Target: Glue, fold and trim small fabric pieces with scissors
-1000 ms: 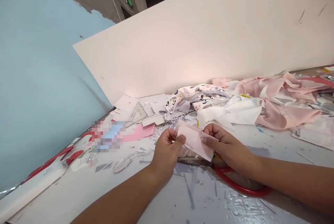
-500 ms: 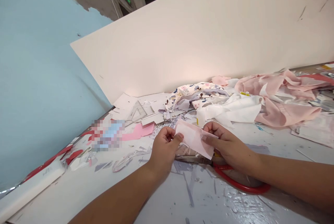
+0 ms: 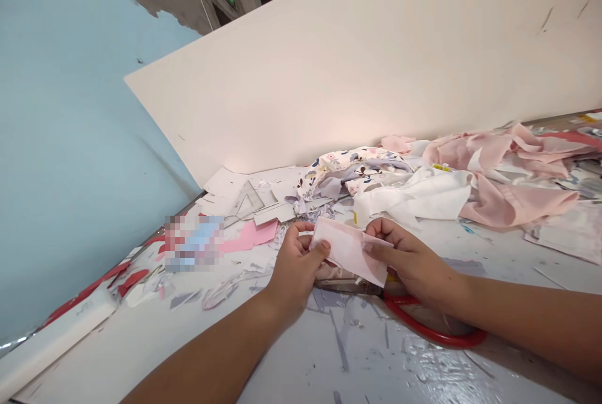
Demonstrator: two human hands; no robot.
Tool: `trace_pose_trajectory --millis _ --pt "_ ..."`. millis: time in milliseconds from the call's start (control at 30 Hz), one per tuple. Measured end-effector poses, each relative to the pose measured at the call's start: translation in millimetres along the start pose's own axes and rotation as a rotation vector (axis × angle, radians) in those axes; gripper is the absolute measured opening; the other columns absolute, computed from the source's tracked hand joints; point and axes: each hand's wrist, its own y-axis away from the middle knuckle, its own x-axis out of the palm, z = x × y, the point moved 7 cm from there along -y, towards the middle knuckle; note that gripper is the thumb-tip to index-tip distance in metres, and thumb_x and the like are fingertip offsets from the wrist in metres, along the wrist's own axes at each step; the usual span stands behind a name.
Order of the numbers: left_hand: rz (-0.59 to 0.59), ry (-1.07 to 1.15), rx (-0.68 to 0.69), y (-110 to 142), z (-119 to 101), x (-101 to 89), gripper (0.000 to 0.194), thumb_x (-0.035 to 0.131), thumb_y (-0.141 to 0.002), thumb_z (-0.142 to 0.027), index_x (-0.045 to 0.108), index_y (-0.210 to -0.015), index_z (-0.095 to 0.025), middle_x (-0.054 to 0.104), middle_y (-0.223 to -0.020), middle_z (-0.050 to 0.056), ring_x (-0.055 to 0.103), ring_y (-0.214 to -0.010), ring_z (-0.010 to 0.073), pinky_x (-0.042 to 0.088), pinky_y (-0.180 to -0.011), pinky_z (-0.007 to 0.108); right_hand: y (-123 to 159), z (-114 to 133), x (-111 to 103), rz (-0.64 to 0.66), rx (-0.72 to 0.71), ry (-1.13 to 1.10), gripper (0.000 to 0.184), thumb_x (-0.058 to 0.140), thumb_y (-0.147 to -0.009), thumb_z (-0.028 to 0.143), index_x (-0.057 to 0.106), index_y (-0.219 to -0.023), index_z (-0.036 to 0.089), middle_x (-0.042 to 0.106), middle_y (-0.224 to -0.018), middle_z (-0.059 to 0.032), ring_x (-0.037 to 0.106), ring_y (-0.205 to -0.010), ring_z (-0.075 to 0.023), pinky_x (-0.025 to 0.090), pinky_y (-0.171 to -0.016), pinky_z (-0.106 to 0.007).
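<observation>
A small pale pink piece of fabric (image 3: 348,248), roughly rectangular, is stretched between my two hands above the table. My left hand (image 3: 297,263) pinches its left end, thumb on top. At its right end, my right hand (image 3: 404,260) grips it between thumb and fingers. Beneath the piece lies a pair of scissors with red handles (image 3: 439,336); its metal blades point left, and my hands partly cover it. Whether the piece is one layer or folded, I cannot tell.
Pink cloth (image 3: 517,200), white cloth (image 3: 418,194) and floral cloth (image 3: 329,169) lie heaped behind my hands. A clear set square (image 3: 247,202) rests on white card at the back left, near pink paper (image 3: 258,233). A large cream board (image 3: 329,78) stands behind. Scraps litter the table (image 3: 291,366).
My left fingers have shifted slightly at the left end of the pink piece. My right hand keeps its hold, and the scissors lie in the same place.
</observation>
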Motion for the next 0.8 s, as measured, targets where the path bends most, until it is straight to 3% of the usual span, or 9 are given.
trace_pose_trajectory --millis 67,200,300,433,567,700,800 --pt "0.03 -0.004 -0.007 1 0 3.4 0.029 0.064 -0.07 -0.033 0.048 -0.091 -0.02 0.057 -0.068 -0.003 0.052 -0.052 0.0081 0.044 -0.05 0.022 1 0 1 0.01 0.02 -0.014 0.025 0.059 -0.076 0.038 0.039 -0.076 0.022 0.048 -0.058 0.0079 0.041 -0.045 -0.0071 0.027 -0.041 -0.019" --pt "-0.009 -0.028 0.043 2 -3 1.5 0.025 0.064 -0.07 -0.034 0.051 -0.084 -0.018 0.058 -0.066 -0.002 0.054 -0.051 0.0087 0.046 -0.051 0.023 3 8 2 -0.024 -0.025 0.026 0.025 0.064 -0.073 0.034 0.042 -0.081 0.024 0.052 -0.066 0.0072 0.049 -0.054 -0.009 0.037 -0.048 -0.021" --pt "-0.014 -0.051 0.049 4 -2 1.5 0.025 0.063 -0.071 -0.036 0.051 -0.084 -0.019 0.059 -0.068 -0.001 0.056 -0.051 0.0096 0.048 -0.052 0.024 2 15 -2 -0.096 -0.083 0.224 0.022 0.065 -0.071 0.037 0.052 -0.083 0.023 0.056 -0.074 0.0043 0.051 -0.059 -0.0111 0.038 -0.051 -0.023" --pt "-0.015 -0.069 0.049 6 -2 2.0 0.026 0.062 -0.071 -0.037 0.051 -0.085 -0.018 0.06 -0.072 0.0 0.057 -0.053 0.0102 0.048 -0.054 0.025 -1 26 -10 -0.189 -0.168 0.464 0.024 0.056 -0.077 0.042 0.056 -0.068 0.02 0.051 -0.063 0.0034 0.044 -0.057 -0.011 0.034 -0.051 -0.023" --pt "-0.058 -0.071 0.07 5 -3 -3.1 0.026 0.063 -0.07 -0.037 0.052 -0.084 -0.018 0.06 -0.072 0.0 0.057 -0.055 0.0097 0.047 -0.055 0.024 1 37 -18 -0.246 -0.235 0.429 0.024 0.051 -0.081 0.042 0.052 -0.068 0.021 0.052 -0.065 0.0029 0.047 -0.062 -0.0125 0.037 -0.056 -0.024" --pt "-0.095 -0.055 0.085 0 -6 -11.7 0.026 0.063 -0.07 -0.036 0.051 -0.085 -0.018 0.06 -0.07 -0.001 0.056 -0.055 0.0087 0.044 -0.055 0.023 -2 40 -24 -0.247 -0.212 0.481 0.036 0.042 -0.084 0.046 0.051 -0.06 0.02 0.058 -0.072 -0.0015 0.05 -0.067 -0.015 0.042 -0.064 -0.028" --pt "-0.123 -0.042 0.082 -2 -7 -17.1 0.025 0.064 -0.071 -0.034 0.051 -0.086 -0.019 0.06 -0.071 -0.003 0.055 -0.056 0.0076 0.043 -0.057 0.022 -3 36 -28 -0.248 -0.189 0.389 0.022 0.048 -0.082 0.04 0.057 -0.074 0.022 0.06 -0.084 -0.0027 0.053 -0.076 -0.0168 0.044 -0.067 -0.028"
